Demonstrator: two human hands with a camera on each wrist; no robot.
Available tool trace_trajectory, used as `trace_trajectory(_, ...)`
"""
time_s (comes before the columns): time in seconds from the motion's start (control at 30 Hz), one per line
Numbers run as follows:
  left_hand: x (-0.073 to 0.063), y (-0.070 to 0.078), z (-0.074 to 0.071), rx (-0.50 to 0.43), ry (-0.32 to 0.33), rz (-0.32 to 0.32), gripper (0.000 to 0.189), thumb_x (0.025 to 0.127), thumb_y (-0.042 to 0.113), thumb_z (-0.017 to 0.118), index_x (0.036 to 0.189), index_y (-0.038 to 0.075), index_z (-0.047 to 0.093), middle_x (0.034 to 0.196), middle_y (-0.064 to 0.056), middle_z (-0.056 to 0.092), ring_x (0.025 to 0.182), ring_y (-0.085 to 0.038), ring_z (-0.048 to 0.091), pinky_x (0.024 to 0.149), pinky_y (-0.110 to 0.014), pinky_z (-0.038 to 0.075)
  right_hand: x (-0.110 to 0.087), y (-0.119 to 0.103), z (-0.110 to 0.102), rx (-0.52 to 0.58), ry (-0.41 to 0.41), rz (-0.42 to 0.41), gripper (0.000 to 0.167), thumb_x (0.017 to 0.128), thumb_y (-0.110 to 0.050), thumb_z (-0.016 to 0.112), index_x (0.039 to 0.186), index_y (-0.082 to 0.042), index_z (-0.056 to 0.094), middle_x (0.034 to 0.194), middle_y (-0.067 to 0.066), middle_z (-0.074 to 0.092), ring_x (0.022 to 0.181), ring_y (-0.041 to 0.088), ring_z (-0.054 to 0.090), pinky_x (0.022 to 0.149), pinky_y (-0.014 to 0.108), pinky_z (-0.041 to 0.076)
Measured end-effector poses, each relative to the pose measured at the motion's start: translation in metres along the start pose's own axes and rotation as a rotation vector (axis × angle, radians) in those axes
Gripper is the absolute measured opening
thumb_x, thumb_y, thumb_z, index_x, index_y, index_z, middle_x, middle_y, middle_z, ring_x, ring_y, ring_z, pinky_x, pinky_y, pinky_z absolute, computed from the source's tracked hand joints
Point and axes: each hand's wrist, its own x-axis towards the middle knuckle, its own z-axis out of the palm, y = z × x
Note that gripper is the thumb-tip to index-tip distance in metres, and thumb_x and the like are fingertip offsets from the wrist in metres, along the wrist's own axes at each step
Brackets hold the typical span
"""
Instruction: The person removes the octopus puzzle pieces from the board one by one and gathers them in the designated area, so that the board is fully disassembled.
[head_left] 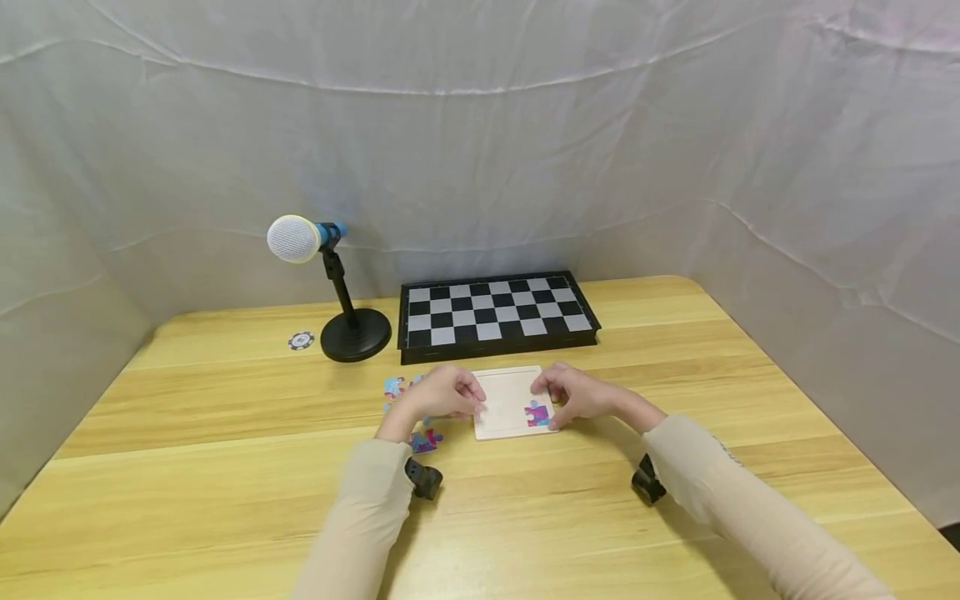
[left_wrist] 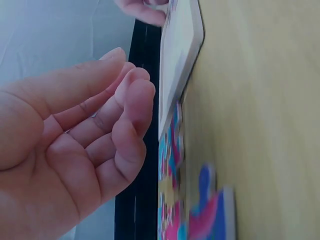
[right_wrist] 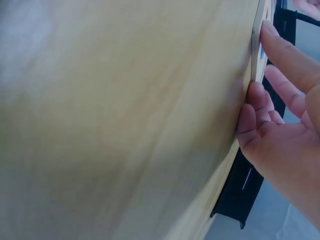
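Observation:
A pale wooden jigsaw puzzle tray (head_left: pixel 504 402) lies on the table, with one pink and purple puzzle piece (head_left: pixel 537 415) in its near right corner. My right hand (head_left: pixel 577 393) grips the tray's right side. Its thumb (right_wrist: pixel 280 42) is on the rim, and the other fingers curl at the edge. Over the tray's left edge hovers my left hand (head_left: pixel 446 392), its fingers loosely bent. Nothing shows between the left thumb and fingertips (left_wrist: pixel 137 97). Loose puzzle pieces (head_left: pixel 425 441) lie left of the tray, partly hidden under the left hand and wrist.
Behind the tray sits a black and white checkerboard case (head_left: pixel 498 315). A microphone (head_left: pixel 294 239) on a black round stand (head_left: pixel 356 335) stands at the back left, beside a poker chip (head_left: pixel 301 340). Grey cloth (head_left: pixel 480 167) hangs around the wooden table (head_left: pixel 225 500).

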Motion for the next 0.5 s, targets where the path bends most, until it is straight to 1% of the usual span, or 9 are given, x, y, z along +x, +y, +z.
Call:
trace_trajectory(0.13, 0.006, 0.005, 0.006, -0.002, -0.010, 0.018, 0.008, 0.079, 0.000, 0.064, 0.084, -0.006, 0.063, 0.060, -0.001, 0.053, 0.050, -0.012, 0.045, 0.049, -0.021, 0.038, 0.000, 0.000, 0.000, -0.015, 0.009, 0.026, 0.061, 0.067, -0.006, 0.076, 0.119, 0.009, 0.047, 0.089, 0.008, 0.043, 0.081, 0.019, 0.040, 0.074, 0.029, 0.038)
trace_trajectory(0.23, 0.013, 0.006, 0.011, 0.003, -0.008, 0.024, 0.007, 0.079, 0.000, 0.065, 0.084, -0.004, 0.064, 0.060, -0.002, 0.054, 0.052, -0.013, 0.049, 0.049, -0.022, 0.040, 0.000, 0.000, 0.000, -0.023, 0.012, 0.036, 0.069, 0.067, -0.006, 0.077, 0.123, 0.012, 0.042, 0.089, 0.008, 0.043, 0.081, 0.018, 0.041, 0.075, 0.029, 0.038)
trace_trajectory(0.4, 0.021, 0.008, 0.018, 0.019, -0.014, 0.025, 0.012, 0.078, 0.000, 0.065, 0.090, -0.002, 0.066, 0.063, -0.004, 0.058, 0.054, -0.017, 0.054, 0.053, -0.026, 0.045, 0.000, 0.000, 0.000, -0.025, 0.012, 0.040, 0.071, 0.067, -0.007, 0.077, 0.124, 0.012, 0.040, 0.089, 0.008, 0.043, 0.081, 0.019, 0.041, 0.074, 0.029, 0.038)
trace_trajectory(0.5, 0.025, 0.010, 0.020, 0.054, -0.027, 0.039, 0.018, 0.078, 0.001, 0.066, 0.096, -0.001, 0.066, 0.068, -0.004, 0.060, 0.056, -0.017, 0.054, 0.054, -0.025, 0.045, 0.000, 0.001, 0.000, -0.029, 0.011, 0.042, 0.071, 0.067, -0.008, 0.077, 0.125, 0.012, 0.040, 0.089, 0.009, 0.043, 0.081, 0.019, 0.041, 0.074, 0.029, 0.038)
